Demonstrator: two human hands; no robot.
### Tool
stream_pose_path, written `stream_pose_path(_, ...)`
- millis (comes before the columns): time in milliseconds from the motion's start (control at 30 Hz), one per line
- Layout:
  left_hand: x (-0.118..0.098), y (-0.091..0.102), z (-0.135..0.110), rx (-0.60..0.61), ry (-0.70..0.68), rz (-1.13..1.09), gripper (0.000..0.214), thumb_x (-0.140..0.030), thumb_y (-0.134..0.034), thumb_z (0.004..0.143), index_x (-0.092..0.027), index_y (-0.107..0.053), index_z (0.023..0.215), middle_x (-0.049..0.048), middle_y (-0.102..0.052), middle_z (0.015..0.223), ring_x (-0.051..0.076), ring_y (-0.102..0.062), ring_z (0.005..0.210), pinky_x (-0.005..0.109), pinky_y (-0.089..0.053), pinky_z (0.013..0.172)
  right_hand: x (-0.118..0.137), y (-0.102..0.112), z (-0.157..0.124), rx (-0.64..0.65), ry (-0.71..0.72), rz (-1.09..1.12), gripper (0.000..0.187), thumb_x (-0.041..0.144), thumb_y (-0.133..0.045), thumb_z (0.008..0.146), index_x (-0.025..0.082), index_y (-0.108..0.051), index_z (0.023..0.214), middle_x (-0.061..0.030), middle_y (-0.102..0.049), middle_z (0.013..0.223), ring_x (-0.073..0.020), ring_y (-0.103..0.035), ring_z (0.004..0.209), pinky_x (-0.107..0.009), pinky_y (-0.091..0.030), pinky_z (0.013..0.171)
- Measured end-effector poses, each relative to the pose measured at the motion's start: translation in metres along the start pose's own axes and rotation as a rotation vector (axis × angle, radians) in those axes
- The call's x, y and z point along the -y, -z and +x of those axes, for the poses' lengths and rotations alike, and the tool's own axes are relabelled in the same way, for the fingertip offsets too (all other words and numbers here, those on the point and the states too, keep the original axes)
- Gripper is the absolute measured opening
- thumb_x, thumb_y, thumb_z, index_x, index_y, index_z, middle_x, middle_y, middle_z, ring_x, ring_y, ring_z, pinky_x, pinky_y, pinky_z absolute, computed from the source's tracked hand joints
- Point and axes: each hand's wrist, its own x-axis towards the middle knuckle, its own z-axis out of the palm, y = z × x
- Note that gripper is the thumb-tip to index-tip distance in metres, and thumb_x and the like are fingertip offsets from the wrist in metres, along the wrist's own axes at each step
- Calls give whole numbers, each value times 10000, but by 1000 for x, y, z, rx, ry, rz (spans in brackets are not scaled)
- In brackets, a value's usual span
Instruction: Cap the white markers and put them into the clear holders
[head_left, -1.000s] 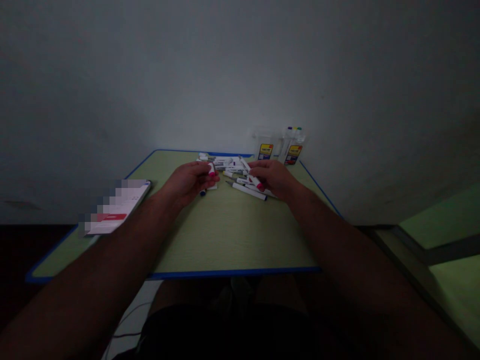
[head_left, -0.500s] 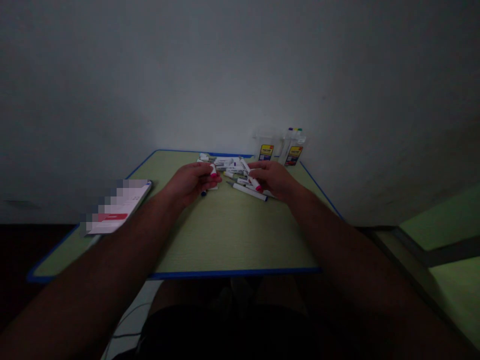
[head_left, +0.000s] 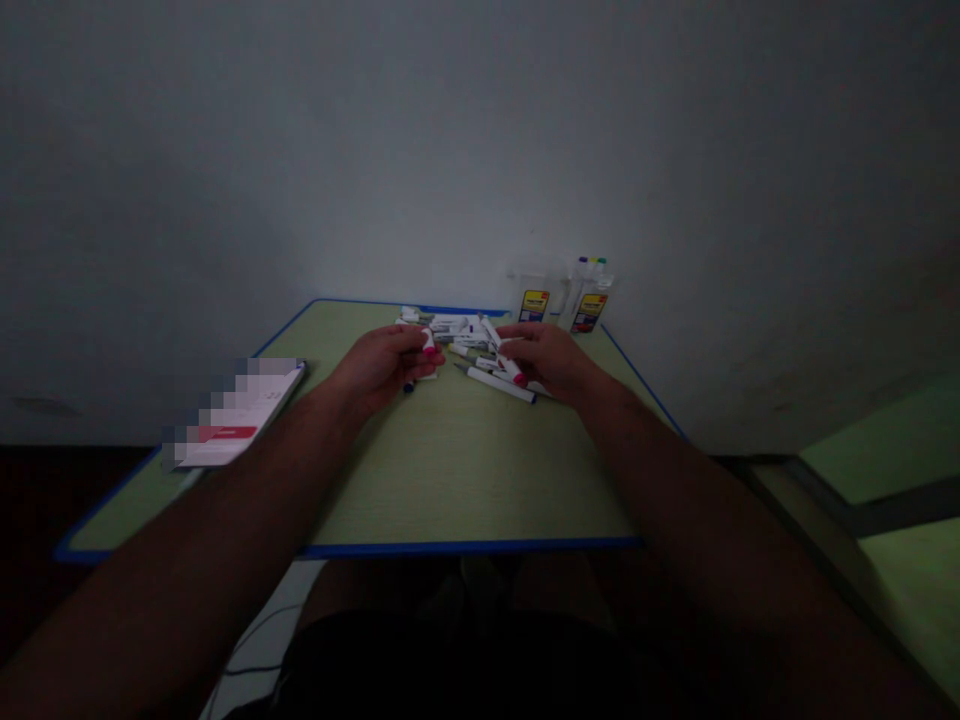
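Head view shows two hands over a pale surface edged in blue. Counted: one pink-ended marker in the right hand, one short white piece with a pink end in the left hand, two clear cases, and three markers with purple, yellow and green ends upright in the right-hand case. The loose pile of white markers overlaps too much to count.

One flat panel, partly pixelated, lies at the left, beside the left forearm. Both cases stand at the back, near the wall, beyond the right hand, which hides part of the pile.

Each hand is closed in a fingertip pinch on its piece, the two pieces apart. The pile lies between and beyond the hands; one blue-ended marker lies nearer the person, just left of the right hand.
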Motion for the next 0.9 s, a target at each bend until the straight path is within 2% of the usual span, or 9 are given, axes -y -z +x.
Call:
stream_pose_path(167,0,1,0,14,1,4,47,-67,-634,826,-91,-673,814,82,-694,725,135,-676,599,212,-559,548,0,0,0,-5,4,-2,258,111,-682,783,136,-711,1038,27,-629,630,-66,-446,438,-188,-452,397)
stream_pose_path(400,-3,-2,-2,-1,-13,14,101,-46,-597,854,-84,-658,784,71,-675,712,78,-569,505,182,-506,495,-3,3,4,-19,29,-22,142,104,-680,760,155,-725,885,32,-611,624,-66,-466,443,-183,-429,378)
stream_pose_path(500,-2,-1,0,-12,-29,28,76,-48,-616,832,-93,-653,784,74,-683,721,75,-541,489,182,-478,467,-3,3,4,-45,37,-29,129,100,-683,747,155,-727,855,27,-616,616,-64,-464,435,-182,-401,369)
stream_pose_path(600,0,2,3,-10,-47,43,49,-69,-653,794,-104,-654,760,74,-681,715,80,-524,486,189,-460,455,-1,1,1,-69,39,-35,108,115,-681,756,154,-726,846,24,-604,593,-76,-489,457,-191,-424,398)
stream_pose_path(900,7,8,9,21,-114,84,37,-131,-691,723,-121,-655,726,49,-645,682,90,-505,500,205,-422,449,1,2,-2,-56,48,-27,72,133,-674,753,148,-717,810,31,-561,550,-89,-487,483,-205,-435,424)
